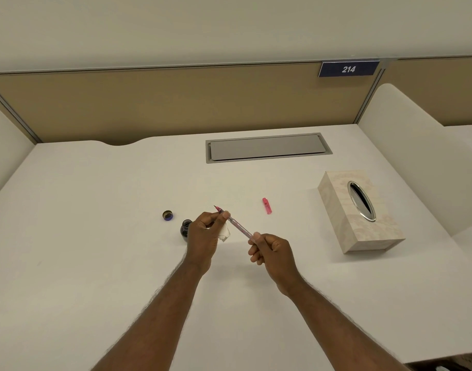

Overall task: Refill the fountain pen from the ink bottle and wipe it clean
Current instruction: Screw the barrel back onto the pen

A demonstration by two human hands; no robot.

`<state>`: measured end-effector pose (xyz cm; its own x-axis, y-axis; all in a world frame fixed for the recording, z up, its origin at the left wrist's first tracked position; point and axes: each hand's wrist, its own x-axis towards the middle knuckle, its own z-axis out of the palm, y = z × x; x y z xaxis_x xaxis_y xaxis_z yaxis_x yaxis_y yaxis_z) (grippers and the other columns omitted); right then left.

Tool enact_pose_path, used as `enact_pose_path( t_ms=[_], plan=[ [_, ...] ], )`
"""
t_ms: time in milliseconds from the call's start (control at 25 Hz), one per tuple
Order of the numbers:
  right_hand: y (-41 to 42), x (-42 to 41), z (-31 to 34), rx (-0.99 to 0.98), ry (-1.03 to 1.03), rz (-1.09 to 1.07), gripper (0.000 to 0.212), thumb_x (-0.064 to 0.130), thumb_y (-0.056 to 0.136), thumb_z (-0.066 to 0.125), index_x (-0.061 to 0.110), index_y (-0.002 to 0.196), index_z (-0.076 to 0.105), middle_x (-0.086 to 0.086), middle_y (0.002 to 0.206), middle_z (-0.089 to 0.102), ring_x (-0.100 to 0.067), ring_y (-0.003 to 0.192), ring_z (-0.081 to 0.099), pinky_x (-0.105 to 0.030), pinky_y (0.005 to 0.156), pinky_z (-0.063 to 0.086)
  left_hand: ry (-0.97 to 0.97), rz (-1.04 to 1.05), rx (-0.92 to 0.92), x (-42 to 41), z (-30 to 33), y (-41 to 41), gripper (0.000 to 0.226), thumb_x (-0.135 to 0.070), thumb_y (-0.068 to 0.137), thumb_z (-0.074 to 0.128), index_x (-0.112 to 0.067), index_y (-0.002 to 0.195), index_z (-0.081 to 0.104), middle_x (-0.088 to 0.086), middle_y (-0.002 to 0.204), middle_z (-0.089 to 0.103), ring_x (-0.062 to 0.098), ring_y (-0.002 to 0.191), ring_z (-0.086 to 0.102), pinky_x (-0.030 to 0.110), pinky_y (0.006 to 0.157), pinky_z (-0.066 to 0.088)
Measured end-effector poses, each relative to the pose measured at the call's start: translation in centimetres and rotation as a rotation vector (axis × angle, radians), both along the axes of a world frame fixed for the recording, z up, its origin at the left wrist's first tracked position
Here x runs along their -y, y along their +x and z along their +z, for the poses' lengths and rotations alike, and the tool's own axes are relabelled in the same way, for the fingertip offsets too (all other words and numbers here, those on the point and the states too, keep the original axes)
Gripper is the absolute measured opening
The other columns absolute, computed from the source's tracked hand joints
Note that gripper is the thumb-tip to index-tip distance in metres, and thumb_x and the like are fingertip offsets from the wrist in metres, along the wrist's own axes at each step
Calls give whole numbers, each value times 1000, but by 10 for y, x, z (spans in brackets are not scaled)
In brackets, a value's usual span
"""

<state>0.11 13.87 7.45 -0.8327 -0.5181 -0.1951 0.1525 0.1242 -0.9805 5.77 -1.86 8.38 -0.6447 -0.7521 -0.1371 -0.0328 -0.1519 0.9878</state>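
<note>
A clear pink fountain pen (238, 227) is held slanted above the white desk, its nib pointing up and to the left. My left hand (206, 235) pinches the pen near the nib with a small white tissue (225, 233) tucked under its fingers. My right hand (271, 249) grips the pen's rear end. The open ink bottle (185, 229) stands just left of my left hand, partly hidden by it. Its blue cap (167, 215) lies further left. The pink pen cap (267, 205) lies on the desk to the right.
A beige tissue box (360, 212) stands at the right. A grey cable hatch (267, 147) is set in the desk at the back. Tan partition walls enclose the desk, with a sign reading 214 (348, 69).
</note>
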Motion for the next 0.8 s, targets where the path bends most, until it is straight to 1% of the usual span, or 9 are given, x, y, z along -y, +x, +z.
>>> enact_pose_path(
  t_ms=[120, 200, 280, 360, 440, 520, 560, 720, 800],
  plan=[
    [2, 1, 2, -5, -18, -8, 13, 21, 88, 65, 12, 97, 65, -4, 70, 67, -15, 60, 61, -24, 57, 49, 13, 9, -6, 0, 0, 1, 14, -21, 86, 72, -9, 91, 77, 8, 94, 67, 7, 78, 57, 15, 69, 43],
    [1, 3, 0, -9, -14, -16, 8, 17, 88, 65, 10, 93, 64, -3, 68, 66, -15, 58, 60, -25, 57, 48, 8, 12, -3, 0, 1, 1, 14, -21, 86, 72, -9, 90, 77, 6, 91, 66, 7, 76, 56, 15, 67, 42],
    [2, 5, 0, -9, -1, -15, 20, 24, 93, 58, 8, 85, 68, -6, 65, 65, -14, 55, 57, -24, 54, 46, -1, 14, 1, 0, 1, 1, 16, -22, 86, 72, -8, 90, 77, 5, 87, 64, 8, 74, 54, 16, 66, 42],
    [3, 6, 1, -2, -4, -16, 19, 27, 93, 59, 10, 91, 68, -6, 67, 65, -14, 57, 57, -23, 54, 46, -3, 20, -4, 0, 0, 1, 17, -21, 86, 72, -6, 90, 77, 3, 85, 63, 7, 73, 54, 14, 65, 42],
    [4, 6, 1, -16, -21, -23, 12, 21, 88, 65, 14, 98, 64, -6, 70, 66, -14, 58, 59, -24, 57, 48, -12, 25, -4, 0, 0, 1, 17, -21, 86, 72, -6, 91, 77, 2, 84, 64, 3, 70, 55, 11, 63, 42],
    [3, 7, 0, -29, -9, -30, 7, 18, 88, 64, 11, 90, 65, -5, 68, 66, -15, 57, 58, -24, 55, 47, -19, 24, 1, -1, 0, 0, 16, -21, 86, 72, -7, 91, 77, 1, 82, 62, 0, 66, 53, 10, 62, 41],
    [3, 7, 0, -32, -3, -30, 13, 20, 90, 62, 9, 86, 67, -5, 66, 65, -15, 56, 57, -24, 54, 46, -18, 23, 4, -1, 0, 0, 16, -22, 86, 72, -7, 91, 77, 0, 80, 61, 0, 65, 52, 10, 61, 40],
    [4, 7, 0, -28, -12, -28, 13, 21, 89, 64, 15, 99, 64, -5, 71, 66, -12, 59, 60, -25, 58, 49, -24, 20, 5, -1, -2, 0, 19, -22, 86, 72, -5, 92, 77, -2, 79, 61, -3, 63, 52, 8, 60, 40],
    [2, 7, -2, -45, -5, -41, 7, 18, 88, 64, 13, 93, 64, -3, 70, 66, -12, 59, 60, -26, 59, 49, -24, 21, 8, -1, -3, -1, 19, -22, 86, 71, -5, 91, 77, -4, 78, 60, -3, 62, 51, 8, 60, 40]
  ],
)
